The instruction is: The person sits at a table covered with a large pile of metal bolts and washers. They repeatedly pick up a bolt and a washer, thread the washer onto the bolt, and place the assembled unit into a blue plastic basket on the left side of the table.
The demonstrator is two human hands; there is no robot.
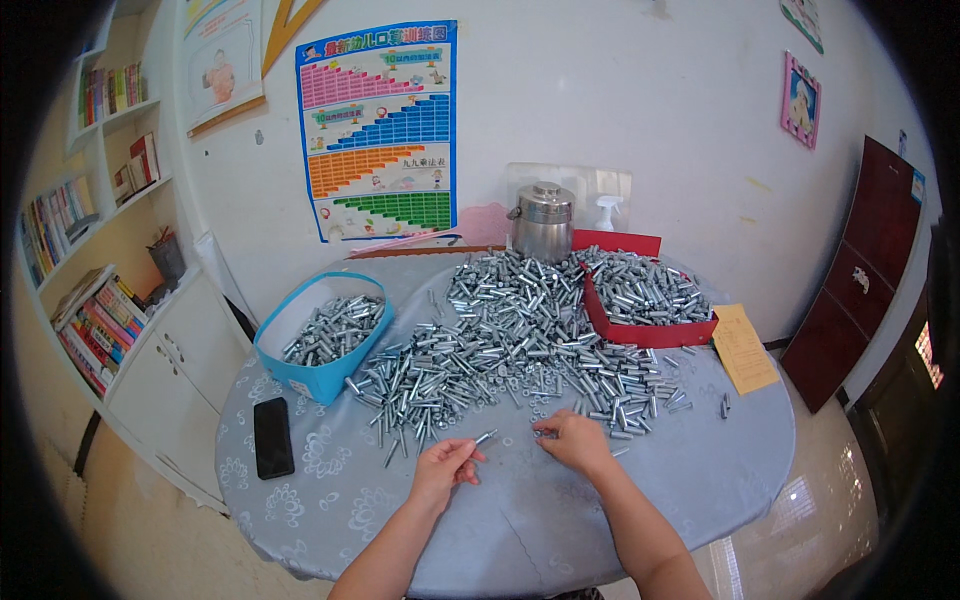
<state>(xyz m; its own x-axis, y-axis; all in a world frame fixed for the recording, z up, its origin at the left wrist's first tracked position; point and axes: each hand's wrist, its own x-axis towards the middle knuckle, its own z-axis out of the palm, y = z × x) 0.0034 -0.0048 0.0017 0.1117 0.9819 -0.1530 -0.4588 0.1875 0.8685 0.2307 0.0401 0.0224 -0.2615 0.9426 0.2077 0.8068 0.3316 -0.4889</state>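
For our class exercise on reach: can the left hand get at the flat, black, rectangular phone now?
Probably yes: the left hand pinches a silver metal bolt, but nothing tall on the grey patterned tablecloth blocks the way to the phone.

worktop (700, 480): grey cloth (330, 520)
middle: metal bolts (510, 320)
left: blue bin (318, 380), phone (273, 438)
right: red box (655, 335), paper (744, 350)
back: canister (543, 225)

Wall (680, 120): was evenly lit, moderately bright.
Floor (800, 520): showed glare at lower right.
Bolts (520, 300): returned small, bright highlights.
Door (895, 400): was dark, with one bright patch.
Bookcase (175, 385): bowed under fisheye distortion.
View rim: fell to black.
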